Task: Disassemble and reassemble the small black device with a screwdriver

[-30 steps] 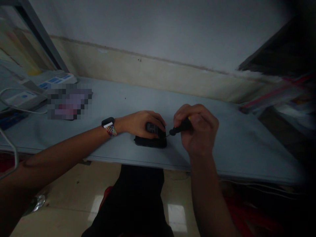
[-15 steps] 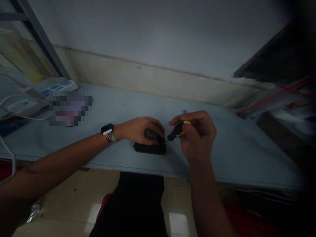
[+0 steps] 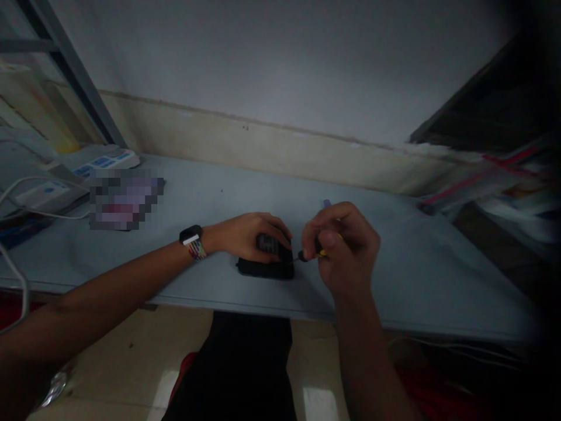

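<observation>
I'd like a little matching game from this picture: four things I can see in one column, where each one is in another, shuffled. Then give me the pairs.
Things:
1. screwdriver
2. black device
3. watch
4. white cable

Places:
A. on the wrist of the left hand
B. at the far left edge of the view
C. gripped in the right hand
D. flat on the table, under the left hand

Pairs: 1-C, 2-D, 3-A, 4-B.

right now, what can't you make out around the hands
Head view, dim:
Black device: top hidden under the left hand.
Screwdriver: handle wrapped by the right hand; tip too small and dark to place.
Item at left: pixelated out.
Clutter at right: blurred, cut by the frame edge.
</observation>
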Demonstrator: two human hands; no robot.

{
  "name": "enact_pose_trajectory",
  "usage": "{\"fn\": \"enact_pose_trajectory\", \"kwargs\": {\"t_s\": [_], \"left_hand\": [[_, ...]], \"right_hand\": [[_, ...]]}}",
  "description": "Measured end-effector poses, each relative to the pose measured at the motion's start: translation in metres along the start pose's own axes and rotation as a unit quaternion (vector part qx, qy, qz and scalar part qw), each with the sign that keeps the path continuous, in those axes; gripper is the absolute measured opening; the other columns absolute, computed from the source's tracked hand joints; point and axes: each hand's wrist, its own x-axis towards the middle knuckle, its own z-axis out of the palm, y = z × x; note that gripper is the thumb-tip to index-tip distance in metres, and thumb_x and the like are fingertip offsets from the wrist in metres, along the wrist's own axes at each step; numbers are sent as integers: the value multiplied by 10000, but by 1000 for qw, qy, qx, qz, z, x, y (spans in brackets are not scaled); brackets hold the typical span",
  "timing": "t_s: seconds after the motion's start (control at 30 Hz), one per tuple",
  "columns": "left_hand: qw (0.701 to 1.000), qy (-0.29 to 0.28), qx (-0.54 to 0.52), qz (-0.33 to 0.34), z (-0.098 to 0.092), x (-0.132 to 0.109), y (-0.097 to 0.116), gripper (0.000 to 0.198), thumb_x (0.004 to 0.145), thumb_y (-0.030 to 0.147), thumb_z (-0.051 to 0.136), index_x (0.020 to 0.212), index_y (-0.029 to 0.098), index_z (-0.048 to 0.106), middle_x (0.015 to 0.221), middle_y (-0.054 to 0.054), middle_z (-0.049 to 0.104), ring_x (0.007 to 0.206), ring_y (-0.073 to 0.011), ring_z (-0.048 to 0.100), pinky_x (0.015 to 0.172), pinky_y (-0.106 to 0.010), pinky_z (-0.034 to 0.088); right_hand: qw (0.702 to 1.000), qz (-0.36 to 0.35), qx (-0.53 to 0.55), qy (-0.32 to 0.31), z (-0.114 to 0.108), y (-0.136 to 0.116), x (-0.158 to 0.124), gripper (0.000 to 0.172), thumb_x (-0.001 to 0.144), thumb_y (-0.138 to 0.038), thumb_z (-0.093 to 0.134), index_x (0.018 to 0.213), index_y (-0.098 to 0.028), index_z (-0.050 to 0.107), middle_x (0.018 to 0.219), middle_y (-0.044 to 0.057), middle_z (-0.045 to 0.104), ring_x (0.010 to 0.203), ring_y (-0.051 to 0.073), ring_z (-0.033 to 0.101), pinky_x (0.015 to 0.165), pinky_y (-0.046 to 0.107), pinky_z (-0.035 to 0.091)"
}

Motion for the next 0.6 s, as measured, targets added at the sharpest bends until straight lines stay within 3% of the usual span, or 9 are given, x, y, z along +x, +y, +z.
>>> {"fn": "enact_pose_trajectory", "kwargs": {"t_s": [0.1,0.2,0.43,0.6], "left_hand": [[1000,0,1,0,-1,1,1,271,934,269,824,1201,222,836,1282,-132,795,1165,-257,771,1062,-404,595],[1000,2,0,4,0,1,0,260,939,273,822,1191,209,833,1278,-137,794,1173,-254,770,1069,-396,590],[1000,22,-6,-1,4,-2,-8,338,912,283,858,1247,250,838,1294,-134,795,1161,-261,774,1066,-418,598],[1000,17,1,2,4,-2,-7,329,911,266,853,1238,235,842,1333,-147,788,1190,-268,769,1088,-423,588]], "right_hand": [[1000,15,9,-2,0,3,0,308,909,-306,917,977,-272,618,637,-72,722,489,118,653,476,201,489],[1000,26,-13,11,-3,4,0,378,901,-348,923,935,-280,552,722,-45,791,546,143,713,513,227,547],[995,22,-91,17,-16,0,-4,144,952,-364,856,1040,-259,808,964,53,853,746,182,773,629,294,625],[993,58,-106,13,-15,-11,-2,238,1052,-401,698,987,-211,825,846,60,783,683,169,700,543,263,544]]}}
